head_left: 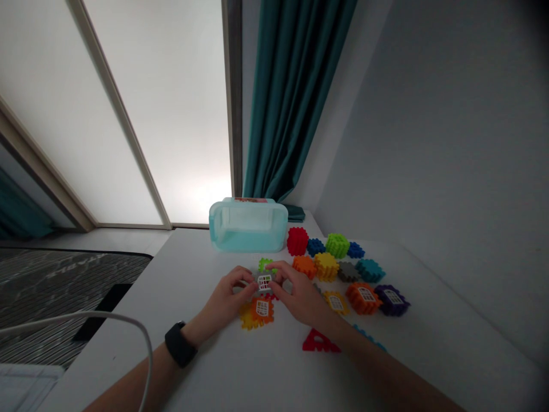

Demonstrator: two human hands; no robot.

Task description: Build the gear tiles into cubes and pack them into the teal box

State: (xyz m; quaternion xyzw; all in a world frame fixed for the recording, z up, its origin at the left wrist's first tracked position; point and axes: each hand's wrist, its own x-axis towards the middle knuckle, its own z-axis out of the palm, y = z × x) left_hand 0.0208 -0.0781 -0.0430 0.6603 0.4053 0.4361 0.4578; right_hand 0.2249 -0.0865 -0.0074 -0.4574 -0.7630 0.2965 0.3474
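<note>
My left hand (pixel 227 294) and my right hand (pixel 300 294) meet over the white table (pixel 184 274), both pinching a small grey interlocking toy block with a white window (pixel 265 282). Its underside is hidden by my fingers. Just behind it lies a lime green block (pixel 265 264). Below my hands, an orange window block (pixel 262 309) overlaps a yellow piece (pixel 246 317). A yellow window piece (pixel 336 302) lies beside my right hand, and a red arch-shaped piece (pixel 319 341) sits under my right wrist.
A pale aqua plastic box (pixel 247 226) stands on its side at the far edge. Several bristly blocks in red, blue, green, orange, yellow, grey, teal and purple (pixel 347 269) spread to the right. A white cable (pixel 107 316) crosses above my left forearm, with a black watch (pixel 180 344) on that wrist.
</note>
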